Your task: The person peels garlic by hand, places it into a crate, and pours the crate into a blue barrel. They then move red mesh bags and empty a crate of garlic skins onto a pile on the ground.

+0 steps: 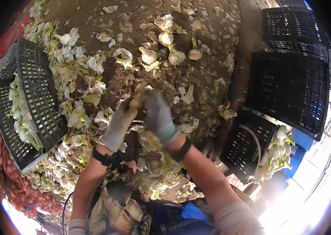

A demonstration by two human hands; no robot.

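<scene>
My left hand [117,127], in a pale glove, is closed around a brownish-white onion-like bulb [137,102] in front of me. My right hand [159,117], in a grey glove with a light blue cuff, is right against the bulb's other side; motion smears its fingers and hides what they hold. Beyond the hands, several white bulbs lie on the ground, among them a round bulb [166,38], a bulb with a green neck [177,57] and a smaller bulb [195,54]. Torn outer leaves [124,58] surround them.
A black crate [38,86] with white bulbs stands tilted at left, beside red mesh sacks [12,180]. At right, another black crate [247,141] has bulbs at its mouth, below a large dark crate [289,92]. More crates [291,27] are stacked behind. Peelings [153,168] cover the ground near me.
</scene>
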